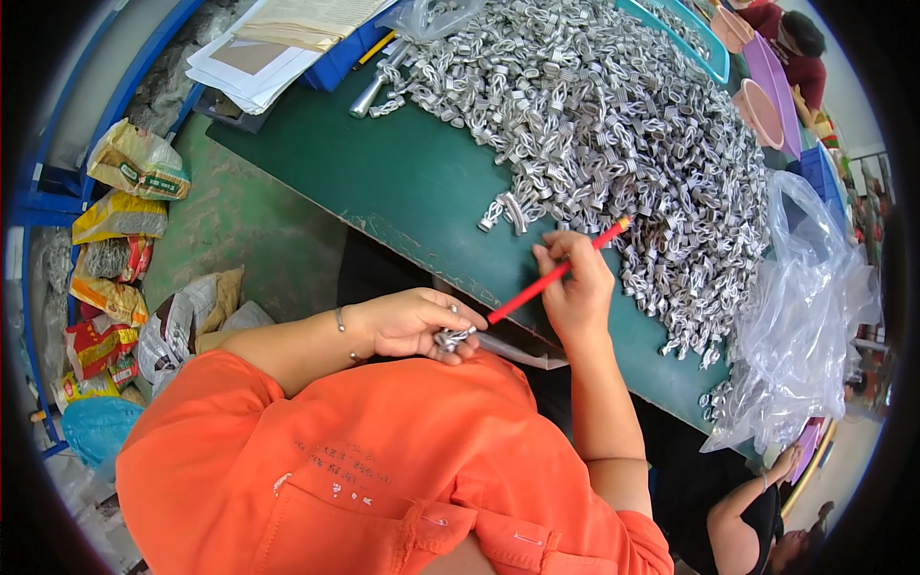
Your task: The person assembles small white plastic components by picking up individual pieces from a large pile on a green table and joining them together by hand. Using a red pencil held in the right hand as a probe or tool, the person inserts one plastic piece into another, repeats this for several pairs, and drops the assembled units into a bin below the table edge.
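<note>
Green tabletop [383, 177] with a pretty scuffed near edge, half buried under a huge heap of silvery metal pieces [575, 105]. Crumpled clear plastic bag [805, 316] slumped on the right, papers [254, 72] by a blue bin [337, 62] top left. Printed sacks [139, 163] pile up beside the worn green floor [240, 201], and a co-worker in dark red [813, 81] is at the far right. Left hand [412, 323] has its fingers curled round a small silvery piece [453, 338], just off the table edge; right hand [580, 283] is pinching a red stick [537, 286].

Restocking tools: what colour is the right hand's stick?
The stick is red, its tip yellowish: head view.
</note>
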The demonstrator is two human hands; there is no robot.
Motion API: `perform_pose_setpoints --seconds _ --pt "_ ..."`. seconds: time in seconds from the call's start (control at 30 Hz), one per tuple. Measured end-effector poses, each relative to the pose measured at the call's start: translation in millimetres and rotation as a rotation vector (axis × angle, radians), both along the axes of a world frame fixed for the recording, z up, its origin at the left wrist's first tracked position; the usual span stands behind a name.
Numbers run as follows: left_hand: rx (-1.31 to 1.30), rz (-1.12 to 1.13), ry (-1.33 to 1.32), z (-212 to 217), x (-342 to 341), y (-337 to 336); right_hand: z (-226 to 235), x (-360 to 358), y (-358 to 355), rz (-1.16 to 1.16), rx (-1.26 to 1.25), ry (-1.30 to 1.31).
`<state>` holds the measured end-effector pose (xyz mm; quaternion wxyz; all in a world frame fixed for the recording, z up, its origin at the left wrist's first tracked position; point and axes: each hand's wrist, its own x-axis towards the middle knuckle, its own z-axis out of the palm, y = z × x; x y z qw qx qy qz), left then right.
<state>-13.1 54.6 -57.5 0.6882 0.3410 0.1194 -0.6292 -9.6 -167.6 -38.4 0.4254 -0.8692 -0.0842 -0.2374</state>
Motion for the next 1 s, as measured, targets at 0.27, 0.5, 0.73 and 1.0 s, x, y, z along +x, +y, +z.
perform_pose_setpoints --seconds 0.27,0.5,0.73,1.0 --pt "0.084 -0.188 -0.479 -6.6 -2.2 -21.1 0.8 6.4 11.6 -0.041 -0.112 -0.013" --pt "0.050 0.247 -0.676 34.3 2.0 -32.0 13.0 -26.6 -6.2 0.006 0.164 -0.173" --pt "0.006 0.334 -0.673 40.2 10.3 -36.1 18.3 -43.6 -9.7 0.060 0.158 -0.186" --pt "0.003 0.333 -0.886 42.2 13.6 -42.5 15.3 -50.7 -10.4 0.137 0.856 0.140"
